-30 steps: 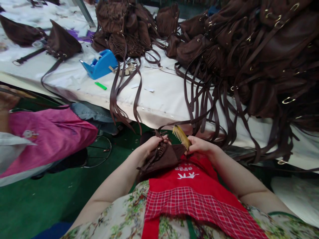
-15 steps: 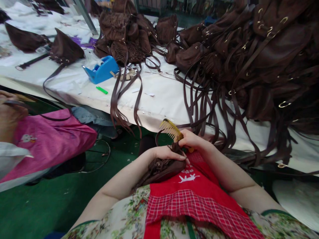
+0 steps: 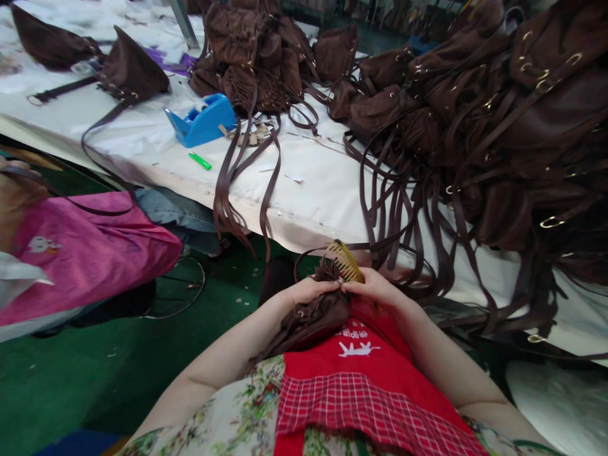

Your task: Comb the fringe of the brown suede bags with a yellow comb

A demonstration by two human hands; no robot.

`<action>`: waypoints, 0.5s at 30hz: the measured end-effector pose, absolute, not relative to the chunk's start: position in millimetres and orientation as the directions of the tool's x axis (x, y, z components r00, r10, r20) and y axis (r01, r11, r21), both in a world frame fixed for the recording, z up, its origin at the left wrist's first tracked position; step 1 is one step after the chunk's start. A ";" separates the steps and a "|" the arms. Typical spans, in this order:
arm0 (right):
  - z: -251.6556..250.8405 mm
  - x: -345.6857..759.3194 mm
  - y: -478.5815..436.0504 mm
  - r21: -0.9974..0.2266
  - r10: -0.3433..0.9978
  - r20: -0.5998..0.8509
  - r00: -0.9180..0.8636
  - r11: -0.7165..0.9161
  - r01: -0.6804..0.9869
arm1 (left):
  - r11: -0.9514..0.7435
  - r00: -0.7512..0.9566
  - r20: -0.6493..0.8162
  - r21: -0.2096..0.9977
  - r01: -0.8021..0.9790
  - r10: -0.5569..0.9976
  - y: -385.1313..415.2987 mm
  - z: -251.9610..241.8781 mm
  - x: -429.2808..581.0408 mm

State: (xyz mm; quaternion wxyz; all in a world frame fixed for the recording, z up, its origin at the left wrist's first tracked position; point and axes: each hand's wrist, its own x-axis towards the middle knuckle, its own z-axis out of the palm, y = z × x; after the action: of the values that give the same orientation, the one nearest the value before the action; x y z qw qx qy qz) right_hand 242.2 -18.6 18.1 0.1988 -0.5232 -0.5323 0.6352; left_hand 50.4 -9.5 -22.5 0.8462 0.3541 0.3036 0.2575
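A dark brown fringed bag (image 3: 319, 320) rests against the red apron (image 3: 370, 361) on my lap. My left hand (image 3: 311, 290) is closed on its upper edge, with the fringe (image 3: 327, 269) sticking up past my fingers. In my right hand (image 3: 373, 285) is a yellow wide-toothed comb (image 3: 346, 259), its teeth pointing up and left beside the fringe. The right thumb and fingertips meet the fringe close to the left hand; what they pinch there is too small to make out. A brown strap loops behind both hands.
Brown bags (image 3: 475, 126) are heaped on the white table (image 3: 313, 209) at right, their straps hanging over its edge. Further left are more bags (image 3: 256, 57), a blue tape dispenser (image 3: 204, 120) and a green lighter (image 3: 199, 161). A person in a pink apron (image 3: 95, 247) sits at left.
The comb has tilted and shifted slightly right and down with my right hand. The fringe now stands up more above my left hand. The view has shifted a little.
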 end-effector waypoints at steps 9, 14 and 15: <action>-6.3 210.1 -30.0 -0.795 0.703 -0.570 -0.425 -0.602 0.071 | 0.256 0.334 -0.189 0.952 -0.167 0.923 -7.7 -24.3 67.6; 4.4 211.5 -28.4 -0.841 0.758 -0.508 -0.410 -0.539 0.046 | 0.606 0.550 -0.343 0.680 -0.414 0.761 -6.5 -21.9 62.5; 7.7 212.1 -27.3 -0.860 0.789 -0.481 -0.383 -0.510 0.031 | 0.693 0.661 -0.330 0.591 -0.412 0.674 -6.6 -20.8 59.4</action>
State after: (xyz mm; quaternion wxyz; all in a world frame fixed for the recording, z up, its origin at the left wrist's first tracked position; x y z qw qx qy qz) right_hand 212.1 -27.3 7.7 0.2638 -0.4886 -0.4191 0.7184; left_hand 59.4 -6.6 -20.8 0.8789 0.2408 0.2722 0.3091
